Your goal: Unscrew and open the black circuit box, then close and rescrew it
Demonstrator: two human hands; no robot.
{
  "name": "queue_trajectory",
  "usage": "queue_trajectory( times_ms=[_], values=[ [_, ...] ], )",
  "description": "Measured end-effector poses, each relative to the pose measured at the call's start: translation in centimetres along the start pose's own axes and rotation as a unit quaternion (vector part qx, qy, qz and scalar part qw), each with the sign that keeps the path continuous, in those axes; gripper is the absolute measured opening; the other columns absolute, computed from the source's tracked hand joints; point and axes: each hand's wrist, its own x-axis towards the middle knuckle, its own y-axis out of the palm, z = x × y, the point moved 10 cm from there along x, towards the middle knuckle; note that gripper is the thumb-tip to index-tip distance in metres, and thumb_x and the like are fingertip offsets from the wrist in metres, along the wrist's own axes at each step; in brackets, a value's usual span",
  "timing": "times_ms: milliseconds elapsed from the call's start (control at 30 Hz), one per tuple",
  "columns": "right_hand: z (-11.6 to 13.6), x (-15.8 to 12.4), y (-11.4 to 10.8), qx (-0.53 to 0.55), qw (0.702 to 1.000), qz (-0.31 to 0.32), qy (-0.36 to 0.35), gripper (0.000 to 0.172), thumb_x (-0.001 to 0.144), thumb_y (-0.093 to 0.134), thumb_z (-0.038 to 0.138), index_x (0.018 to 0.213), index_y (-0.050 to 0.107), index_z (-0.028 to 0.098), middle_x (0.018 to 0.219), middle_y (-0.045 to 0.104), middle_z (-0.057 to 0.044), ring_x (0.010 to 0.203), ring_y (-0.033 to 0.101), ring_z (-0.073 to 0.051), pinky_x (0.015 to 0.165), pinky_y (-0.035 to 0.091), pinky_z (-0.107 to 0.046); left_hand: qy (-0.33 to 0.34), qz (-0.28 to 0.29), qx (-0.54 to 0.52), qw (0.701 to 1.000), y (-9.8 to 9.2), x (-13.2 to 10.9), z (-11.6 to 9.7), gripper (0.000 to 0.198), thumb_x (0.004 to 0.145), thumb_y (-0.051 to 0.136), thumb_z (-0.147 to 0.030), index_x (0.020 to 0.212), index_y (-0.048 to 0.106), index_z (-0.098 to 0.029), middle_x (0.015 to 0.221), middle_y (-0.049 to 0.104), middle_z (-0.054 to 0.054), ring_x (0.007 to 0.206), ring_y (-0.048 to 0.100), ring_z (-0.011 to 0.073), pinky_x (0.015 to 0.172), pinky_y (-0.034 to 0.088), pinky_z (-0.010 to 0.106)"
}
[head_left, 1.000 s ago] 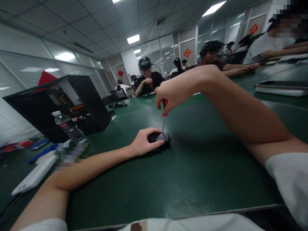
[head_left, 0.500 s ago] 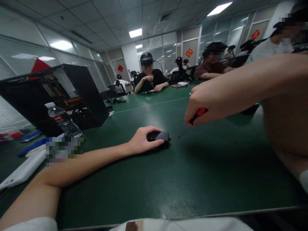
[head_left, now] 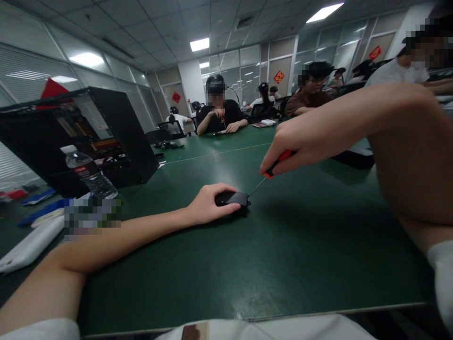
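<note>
On the green table (head_left: pixel 212 264), my left hand (head_left: pixel 208 204) is wrapped round a small black box-like device (head_left: pixel 231 199), thumb on its near side. Its right end, with a small dark tab, sticks out past my fingers. My right hand (head_left: pixel 293 146) grips the red and black handle of a screwdriver (head_left: pixel 257 187) from above. The thin shaft slants down to the left, and its tip is at the device's right end. Whether the tip touches a screw is too small to tell.
An open black computer case (head_left: pixel 123 132) stands at the left behind a water bottle (head_left: pixel 90 172). Blue and white items (head_left: pixel 33 245) lie at the left edge. A black tray-like object (head_left: pixel 354 158) is behind my right arm. People sit across the table.
My right hand has moved left with the screwdriver, bringing its tip from beside the device to the device's right end. My left hand still holds the device.
</note>
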Motion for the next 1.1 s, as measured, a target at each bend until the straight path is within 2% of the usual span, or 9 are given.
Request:
queue_trajectory(
  times_ms=[67,233,400,533,700,833,1000,1100],
  values=[
    [-0.2,-0.1,0.7,0.021,0.999,0.04,-0.022,0.039,0.096,0.044,0.023,0.094,0.078,0.004,0.104,0.075,-0.003,0.091,0.065,-0.01,0.08,0.044,-0.025,0.001,-0.001,0.001,1.0,0.0,0.0,0.0,0.042,0.084,0.073,-0.048,0.11,0.072,-0.015,0.104,0.075,0.008,0.09,0.069,0.0212,0.081,0.052,0.031],
    [0.8,-0.3,1.8,0.007,0.995,0.087,-0.048,0.024,0.088,0.061,0.022,0.097,0.078,0.008,0.102,0.076,-0.002,0.087,0.065,-0.01,0.076,0.044,-0.024,0.0,0.001,0.003,1.0,0.1,0.0,0.1,0.043,0.084,0.073,-0.049,0.111,0.072,-0.015,0.104,0.075,0.008,0.09,0.069,0.0211,0.081,0.052,0.031],
    [1.0,-0.2,1.7,0.059,0.996,0.066,-0.012,0.036,0.095,0.045,0.022,0.089,0.078,0.008,0.101,0.075,0.001,0.085,0.064,-0.008,0.078,0.043,-0.024,0.002,0.002,0.002,1.0,0.0,0.0,0.1,0.043,0.084,0.072,-0.049,0.111,0.072,-0.015,0.105,0.075,0.008,0.09,0.069,0.0211,0.082,0.052,0.031],
    [0.6,-0.3,1.9,0.03,0.995,0.082,-0.036,0.026,0.089,0.06,0.025,0.101,0.078,0.01,0.104,0.075,0.0,0.086,0.064,-0.009,0.076,0.042,-0.025,0.003,0.0,0.007,1.0,0.0,0.0,0.2,0.044,0.084,0.072,-0.05,0.111,0.072,-0.016,0.105,0.075,0.008,0.091,0.069,0.0215,0.082,0.052,0.031],
    [0.7,-0.4,1.9,-0.042,0.994,0.085,-0.059,0.03,0.09,0.06,0.025,0.11,0.077,0.012,0.105,0.075,-0.001,0.084,0.064,-0.011,0.076,0.042,-0.029,0.003,-0.002,0.007,1.0,0.1,0.0,0.2,0.044,0.084,0.072,-0.05,0.111,0.072,-0.016,0.105,0.075,0.008,0.091,0.069,0.0217,0.082,0.052,0.031],
    [1.1,-0.5,1.8,-0.058,0.993,0.078,-0.067,0.031,0.092,0.058,0.026,0.112,0.076,0.011,0.107,0.075,-0.004,0.084,0.064,-0.011,0.074,0.043,-0.028,0.003,-0.001,0.009,1.0,0.1,0.0,0.1,0.043,0.084,0.073,-0.049,0.111,0.072,-0.015,0.106,0.075,0.008,0.092,0.069,0.0218,0.083,0.052,0.032],
    [1.3,-0.6,1.8,-0.081,0.99,0.068,-0.089,0.029,0.093,0.056,0.023,0.113,0.077,0.018,0.105,0.076,0.001,0.078,0.062,-0.009,0.073,0.041,-0.028,0.001,0.0,0.006,1.0,0.1,0.0,0.2,0.043,0.084,0.072,-0.049,0.111,0.072,-0.016,0.107,0.075,0.009,0.092,0.069,0.0218,0.083,0.052,0.032],
    [1.0,-0.4,2.1,-0.077,0.992,0.075,-0.071,0.027,0.093,0.057,0.025,0.106,0.077,0.015,0.102,0.075,0.002,0.077,0.061,-0.009,0.073,0.04,-0.029,0.003,0.0,0.004,1.0,0.1,0.0,0.1,0.043,0.084,0.072,-0.049,0.111,0.072,-0.016,0.106,0.076,0.009,0.091,0.069,0.0218,0.083,0.052,0.032]
  ],
)
